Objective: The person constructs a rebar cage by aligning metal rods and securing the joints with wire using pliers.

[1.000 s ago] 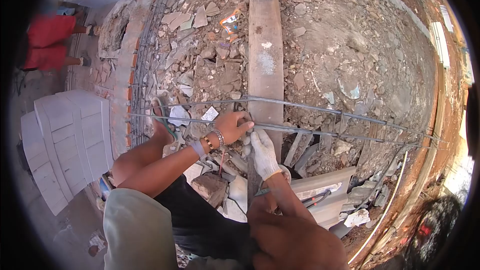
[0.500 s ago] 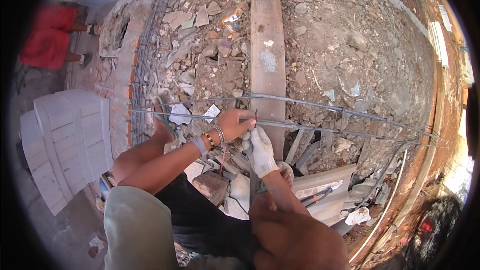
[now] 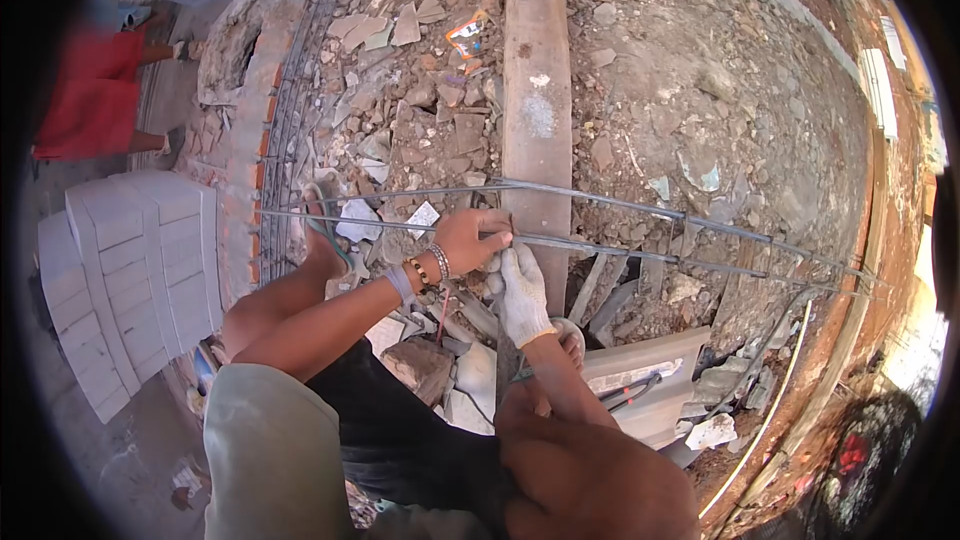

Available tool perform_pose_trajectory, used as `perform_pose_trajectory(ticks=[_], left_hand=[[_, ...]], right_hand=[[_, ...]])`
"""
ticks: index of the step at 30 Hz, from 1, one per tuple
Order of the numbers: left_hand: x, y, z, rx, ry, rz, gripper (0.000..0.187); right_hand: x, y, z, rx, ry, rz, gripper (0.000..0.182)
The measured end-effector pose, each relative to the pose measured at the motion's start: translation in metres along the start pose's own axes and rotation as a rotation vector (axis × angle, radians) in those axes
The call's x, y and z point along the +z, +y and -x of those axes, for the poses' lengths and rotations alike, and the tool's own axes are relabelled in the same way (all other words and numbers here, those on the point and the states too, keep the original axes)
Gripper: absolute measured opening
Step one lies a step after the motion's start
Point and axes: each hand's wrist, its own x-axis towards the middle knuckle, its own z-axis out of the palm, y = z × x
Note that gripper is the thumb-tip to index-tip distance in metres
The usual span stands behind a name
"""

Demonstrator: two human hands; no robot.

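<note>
Two long bundles of thin steel rebar cross the view: a far rebar (image 3: 620,204) and a near rebar (image 3: 600,248), joined toward the right by small cross ties. At the near rebar, above the plank, my bare left hand (image 3: 470,242), with bracelets on the wrist, is closed in a pinch. My right hand (image 3: 524,292), in a white knitted glove, has its fingers closed just below, its fingertips meeting the left ones. Between the fingertips a thin dark wire (image 3: 512,226) shows beside the rebar; most of it is hidden.
A wooden plank (image 3: 537,50) lies over broken rubble (image 3: 430,90). Pale blocks (image 3: 140,270) are stacked at left, near a person in red shorts (image 3: 95,90). Tongs-like pincers (image 3: 635,390) rest on a pale board (image 3: 670,365) at lower right. More rebar (image 3: 290,90) runs along the brick edge.
Both hands stay together at the near rebar, with only small finger movement. The rebar's left part has risen slightly in view. The person in red shorts has shifted a little.
</note>
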Motion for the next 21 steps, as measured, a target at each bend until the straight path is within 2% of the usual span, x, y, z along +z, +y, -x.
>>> perform_pose_trajectory(ticks=[7,10,13,16,21], left_hand=[[-0.006,0.006,-0.008,-0.048,-0.112,0.148,0.035],[-0.004,0.014,-0.01,0.008,-0.016,-0.104,0.032],[0.001,0.019,-0.014,0.084,0.105,-0.329,0.028],[0.005,0.02,-0.015,0.198,0.241,-0.36,0.027],[0.001,0.03,0.0,0.429,0.257,-0.31,0.028]], right_hand=[[0.004,-0.006,-0.001,0.011,-0.004,0.003,0.02],[0.007,-0.009,0.0,0.03,0.014,0.01,0.017],[0.01,-0.02,0.001,0.081,0.038,0.009,0.018],[0.005,-0.033,-0.003,0.137,0.048,-0.015,0.019],[-0.008,-0.03,-0.006,0.115,0.011,-0.003,0.022]])
